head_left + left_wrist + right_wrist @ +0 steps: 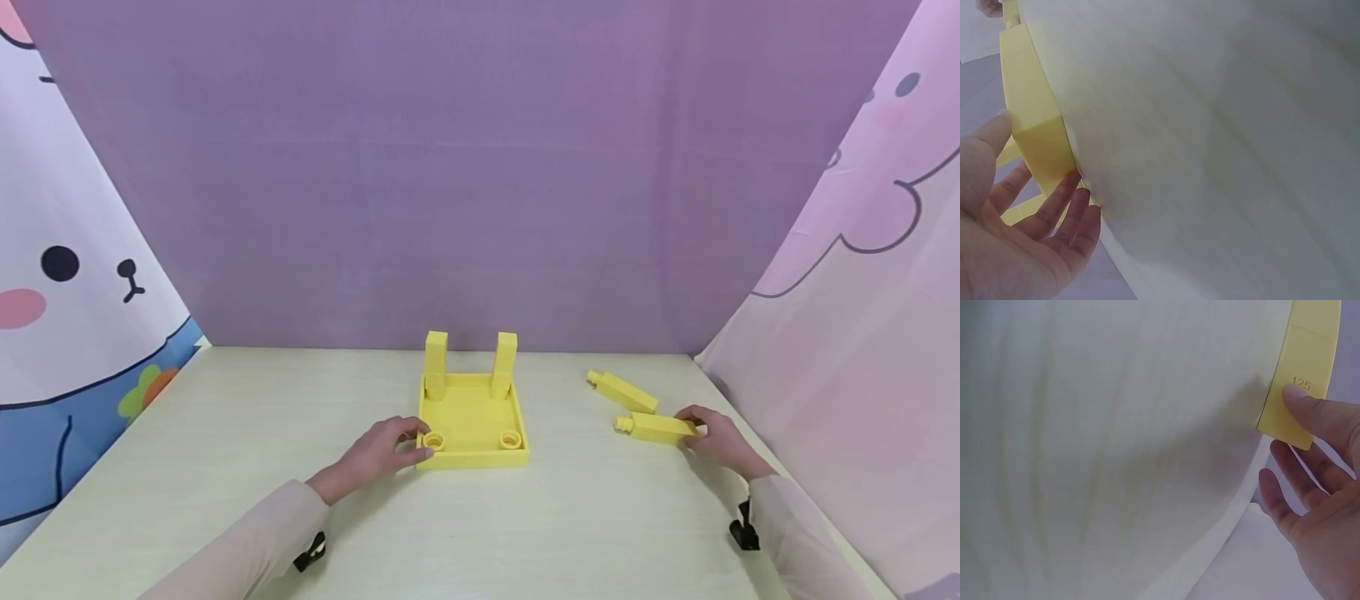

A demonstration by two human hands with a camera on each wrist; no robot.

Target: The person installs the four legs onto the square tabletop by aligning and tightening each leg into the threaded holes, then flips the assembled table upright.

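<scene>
A square yellow toy tabletop [471,417] lies underside up, its raised rim showing. Two square legs [436,362] stand upright at its far corners, and round sockets [510,439] sit at the near ones. At the near left corner, my left hand [382,450] holds the tabletop, thumb and fingers on either side of it in the left wrist view. Over on the right, my right hand [720,440] pinches the plain end of a yellow leg [654,427], whose threaded end points left. The right wrist view shows my thumb on this leg [1310,356], beside the number 125.
Another yellow leg [626,392] lies slantwise just behind the held one, threaded end to the far left. All rests on a pale wooden table [262,417]. A purple cloth [480,183] hangs behind, with printed curtains at both sides.
</scene>
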